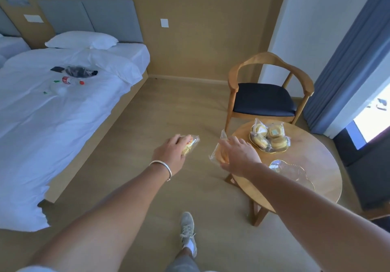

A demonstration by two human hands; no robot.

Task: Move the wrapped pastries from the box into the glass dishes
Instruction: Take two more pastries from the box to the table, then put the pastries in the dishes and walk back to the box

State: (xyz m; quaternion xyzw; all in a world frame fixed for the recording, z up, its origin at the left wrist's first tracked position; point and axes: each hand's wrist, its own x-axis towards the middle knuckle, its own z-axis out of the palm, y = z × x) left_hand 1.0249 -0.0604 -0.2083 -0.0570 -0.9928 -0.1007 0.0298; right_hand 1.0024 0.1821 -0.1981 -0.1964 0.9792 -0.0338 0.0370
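Note:
My left hand (171, 153) holds a wrapped pastry (191, 144) in clear plastic, out over the floor left of the table. A second wrapped pastry (218, 152) is gripped in my right hand (237, 155), just at the round wooden table's (320, 162) left edge. On the table's far side, a glass dish (255, 144) is piled with several wrapped pastries (271, 137). An empty glass dish (295, 171) with a gold rim sits nearer me, partly behind my right forearm. No box is in view.
A wooden chair (268, 94) with a dark seat stands behind the table. A white bed (52, 113) with a bottle and a bag on it fills the left. Blue curtains (346, 60) hang at the right. My shoe (187, 231) is on the floor below.

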